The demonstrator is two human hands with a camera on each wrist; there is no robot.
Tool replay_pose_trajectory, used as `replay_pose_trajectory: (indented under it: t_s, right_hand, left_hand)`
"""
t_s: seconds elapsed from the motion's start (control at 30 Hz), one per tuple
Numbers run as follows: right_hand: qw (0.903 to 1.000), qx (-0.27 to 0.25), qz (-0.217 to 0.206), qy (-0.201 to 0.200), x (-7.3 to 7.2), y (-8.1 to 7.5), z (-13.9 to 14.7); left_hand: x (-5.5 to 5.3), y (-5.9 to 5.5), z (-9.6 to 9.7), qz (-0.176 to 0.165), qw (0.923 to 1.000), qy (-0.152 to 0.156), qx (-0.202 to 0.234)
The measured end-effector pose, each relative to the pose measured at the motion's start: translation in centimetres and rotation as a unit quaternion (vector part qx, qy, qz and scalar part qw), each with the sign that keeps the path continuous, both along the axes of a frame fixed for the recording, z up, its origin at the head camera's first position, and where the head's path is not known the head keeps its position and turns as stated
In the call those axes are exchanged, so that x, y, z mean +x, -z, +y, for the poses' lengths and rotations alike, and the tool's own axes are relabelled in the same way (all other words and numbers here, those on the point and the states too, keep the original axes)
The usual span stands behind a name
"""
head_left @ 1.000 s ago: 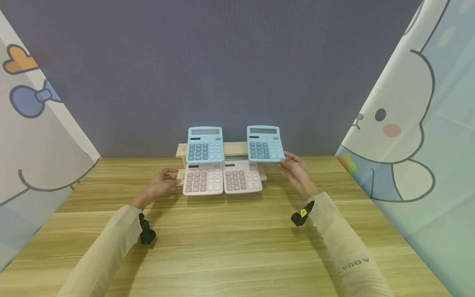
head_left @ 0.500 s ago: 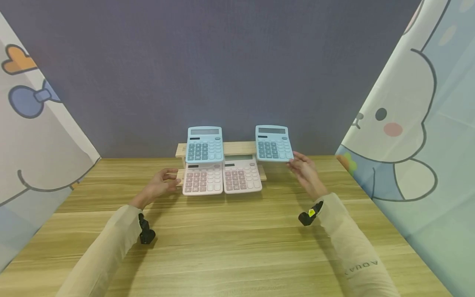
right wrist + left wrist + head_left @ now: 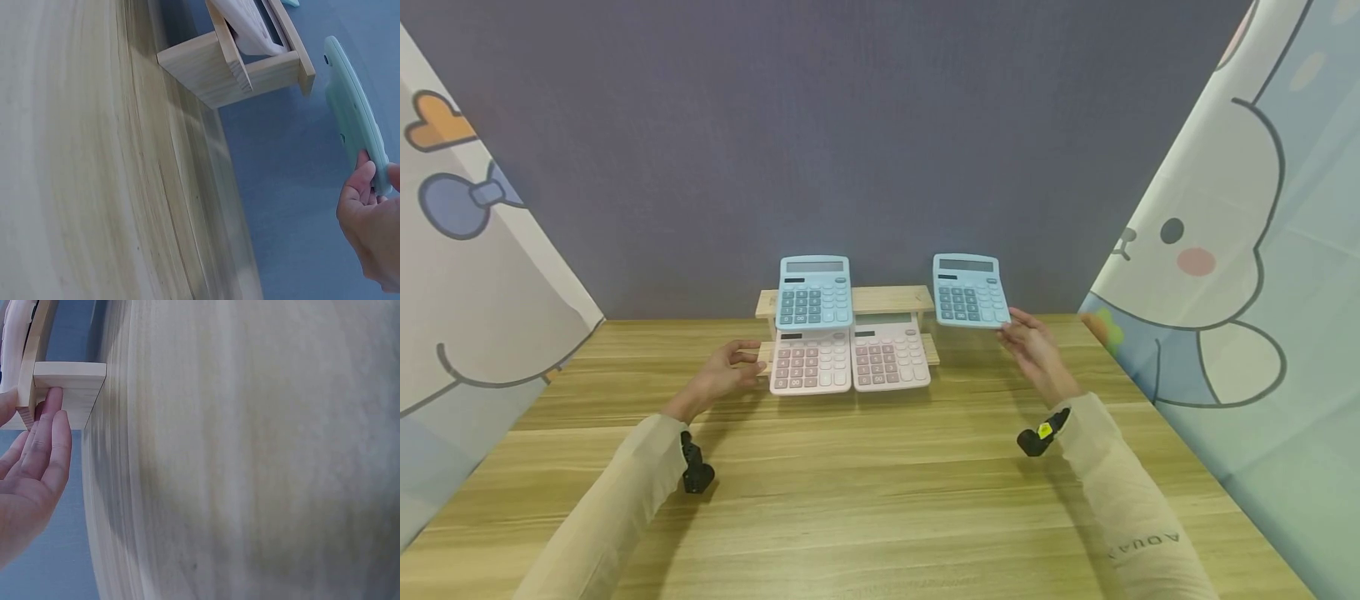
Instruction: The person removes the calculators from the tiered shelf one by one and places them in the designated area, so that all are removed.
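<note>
My right hand (image 3: 1032,346) pinches a blue calculator (image 3: 972,292) by its lower right corner, holding it just right of a small two-tier wooden rack (image 3: 891,298). In the right wrist view this calculator (image 3: 356,106) is seen edge-on, apart from the rack, thumb on one face and fingers on the other. My left hand (image 3: 727,375) grips the left end of the rack's lower tier; the left wrist view shows the thumb over the wooden slat (image 3: 28,381) and fingers beneath. Another blue calculator (image 3: 814,292) rests on the upper tier at left. Two pink calculators (image 3: 811,362) lean side by side on the lower tier.
The rack stands on a wood-grain table (image 3: 850,483) close to a dark grey back panel (image 3: 880,150). Cartoon-printed cloths hang on both sides, one at the left (image 3: 482,292) and one at the right (image 3: 1225,250).
My right hand has moved to the right, carrying the blue calculator from above the rack's right part to beyond its right end. The left hand has stayed in place.
</note>
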State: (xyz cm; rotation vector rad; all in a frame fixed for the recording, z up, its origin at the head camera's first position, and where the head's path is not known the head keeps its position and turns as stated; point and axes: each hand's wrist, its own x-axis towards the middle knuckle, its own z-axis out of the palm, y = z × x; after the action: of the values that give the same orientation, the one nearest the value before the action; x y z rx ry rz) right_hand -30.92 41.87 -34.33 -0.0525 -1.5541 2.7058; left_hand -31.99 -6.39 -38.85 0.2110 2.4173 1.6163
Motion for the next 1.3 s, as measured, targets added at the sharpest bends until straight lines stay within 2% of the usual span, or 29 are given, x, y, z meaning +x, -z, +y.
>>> replay_pose_trajectory:
  t_s: [0.1,0.33,0.6,0.73,0.87,1.3]
  right_hand:
    - [1.0000,-0.007,-0.002,-0.002,0.1,0.0,0.3]
    - [0.9997,0.021,-0.007,-0.005,0.3,0.3,0.9]
    - [0.9985,0.053,-0.012,-0.007,0.5,1.2,1.4]
    - [0.9985,0.052,-0.015,-0.006,0.6,1.7,1.4]
    - [0.9986,0.047,-0.022,-0.006,0.7,2.2,1.5]
    - [0.9937,0.097,-0.054,-0.016,0.4,3.2,1.5]
  left_hand:
    - [0.0,0.0,0.0,-0.001,1.0000,-0.002,0.001]
    - [0.1,0.0,0.0,-0.001,1.0000,-0.002,0.002]
    - [0.2,-0.1,0.0,0.001,1.0000,0.000,0.005]
    - [0.2,-0.1,0.1,0.006,1.0000,-0.002,0.006]
    - [0.3,0.0,0.1,0.010,0.9999,-0.003,0.003]
    - [0.4,-0.1,0.0,0.006,1.0000,0.004,0.006]
